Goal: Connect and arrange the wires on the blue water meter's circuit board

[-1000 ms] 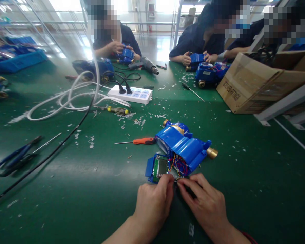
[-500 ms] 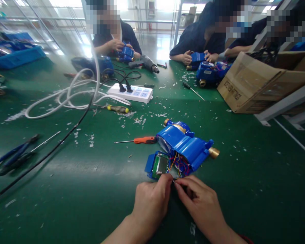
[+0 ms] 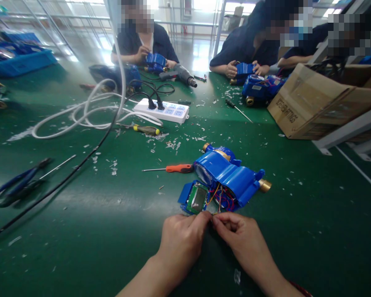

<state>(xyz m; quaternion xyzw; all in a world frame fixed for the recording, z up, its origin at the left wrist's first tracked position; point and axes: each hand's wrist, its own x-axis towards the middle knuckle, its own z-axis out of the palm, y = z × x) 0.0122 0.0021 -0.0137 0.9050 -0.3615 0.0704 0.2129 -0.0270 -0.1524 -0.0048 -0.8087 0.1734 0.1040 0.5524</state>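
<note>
A blue water meter [image 3: 231,175] with brass pipe ends lies on the green table, its housing open towards me. Thin coloured wires [image 3: 224,200] spill out of it. Beside the opening rests a small green circuit board with a display [image 3: 198,198], set in a blue cover. My left hand [image 3: 185,235] is closed in a pinch just below the board. Close against it, my right hand [image 3: 235,231] pinches too, thumb against forefinger. Both sets of fingertips meet at the wire ends; the exact part between them is mostly hidden.
An orange screwdriver [image 3: 179,168] touches the meter's left side. Further off are a white power strip [image 3: 163,111], a yellow-ended screwdriver [image 3: 146,130], a heat gun [image 3: 183,75], and pliers [image 3: 21,179]. A cardboard box [image 3: 309,103] stands right. Co-workers sit opposite, handling blue meters.
The view has shifted slightly, moving the scene a little to the right. My fingertips stay together at the wires, and the right hand's fingers have curled closer in.
</note>
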